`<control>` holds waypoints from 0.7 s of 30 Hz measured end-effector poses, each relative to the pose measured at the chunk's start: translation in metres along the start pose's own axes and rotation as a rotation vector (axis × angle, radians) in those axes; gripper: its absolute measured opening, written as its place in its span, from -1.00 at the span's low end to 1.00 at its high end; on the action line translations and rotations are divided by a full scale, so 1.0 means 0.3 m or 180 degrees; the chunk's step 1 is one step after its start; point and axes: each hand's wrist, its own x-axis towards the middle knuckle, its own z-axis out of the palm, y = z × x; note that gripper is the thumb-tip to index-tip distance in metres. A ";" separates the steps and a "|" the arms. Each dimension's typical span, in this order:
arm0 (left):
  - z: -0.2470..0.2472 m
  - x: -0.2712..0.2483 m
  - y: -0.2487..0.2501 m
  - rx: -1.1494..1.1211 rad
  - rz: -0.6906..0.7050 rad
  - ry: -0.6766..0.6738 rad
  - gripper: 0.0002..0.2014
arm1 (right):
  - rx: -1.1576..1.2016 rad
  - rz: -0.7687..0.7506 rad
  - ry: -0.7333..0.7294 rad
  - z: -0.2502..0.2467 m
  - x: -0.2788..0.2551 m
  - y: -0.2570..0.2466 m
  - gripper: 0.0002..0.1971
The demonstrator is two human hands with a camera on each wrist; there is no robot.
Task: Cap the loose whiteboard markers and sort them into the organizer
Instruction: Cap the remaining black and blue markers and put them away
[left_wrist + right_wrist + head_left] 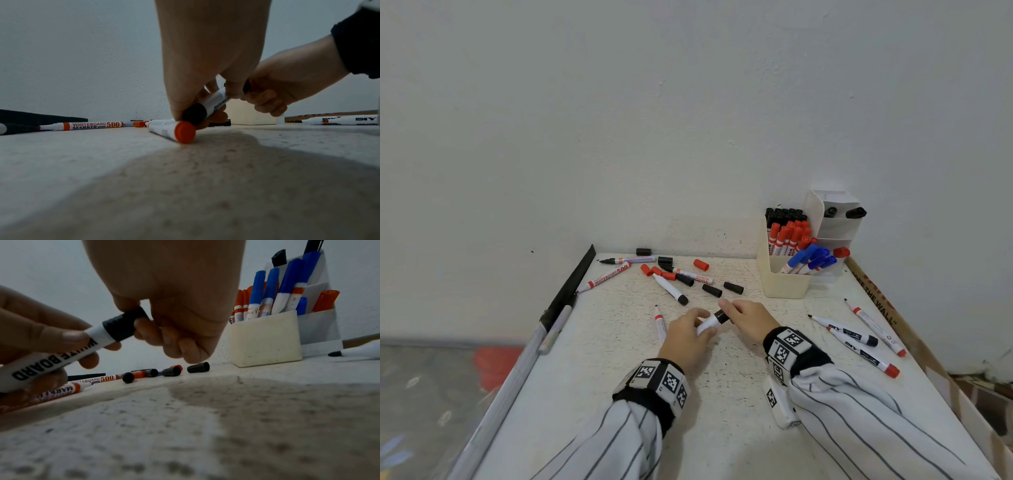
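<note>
Left hand (686, 337) gripping marker (706, 324) barrel, right hand (751, 319) pinching its black cap (720, 317)

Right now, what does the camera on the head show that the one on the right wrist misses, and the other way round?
Only the head view shows both striped sleeves, the three uncapped markers lying to the right, and the black-capped markers at the organizer's back. Only the right wrist view shows the WHITEBOARD lettering on the held marker and the right hand's fingertips pinching its black cap. Both show the left hand gripping that marker's barrel, loose black caps on the table, and the organizer with blue markers.
</note>
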 end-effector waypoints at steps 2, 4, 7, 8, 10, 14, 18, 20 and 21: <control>0.003 0.002 -0.002 -0.0030 -0.0008 -0.0025 -0.82 | -0.0012 0.0055 -0.0042 0.006 0.006 -0.002 -0.54; 0.004 0.003 0.000 -0.0061 0.0007 -0.0023 -0.83 | 0.0115 0.0068 -0.0048 0.010 0.008 -0.006 -0.59; 0.007 0.005 0.000 -0.0051 0.0040 0.0000 -0.82 | 0.0349 -0.0111 0.0101 0.010 0.004 -0.015 -0.75; 0.009 0.005 -0.001 -0.0072 0.0052 -0.0002 -0.82 | 0.0419 -0.0209 0.0195 0.009 0.000 -0.020 -0.82; 0.013 0.007 -0.007 -0.0051 0.0134 -0.0003 -0.80 | 0.0533 -0.0390 0.0381 0.009 -0.008 -0.028 -0.91; 0.011 0.019 -0.016 0.0025 0.0119 0.0141 -0.73 | 0.0574 -0.0500 0.0546 0.010 -0.014 -0.032 -0.88; 0.005 0.022 -0.016 -0.0065 0.0141 0.0336 -0.79 | 0.0764 -0.0599 0.0547 0.014 -0.021 -0.039 -0.88; 0.006 0.020 -0.014 -0.0049 0.0218 0.0342 -0.80 | 0.0793 -0.0583 0.0611 0.018 -0.020 -0.038 -0.84; 0.006 0.019 -0.015 -0.0024 0.0256 0.0328 -0.80 | 0.0778 -0.0597 0.0645 0.021 -0.019 -0.036 -0.87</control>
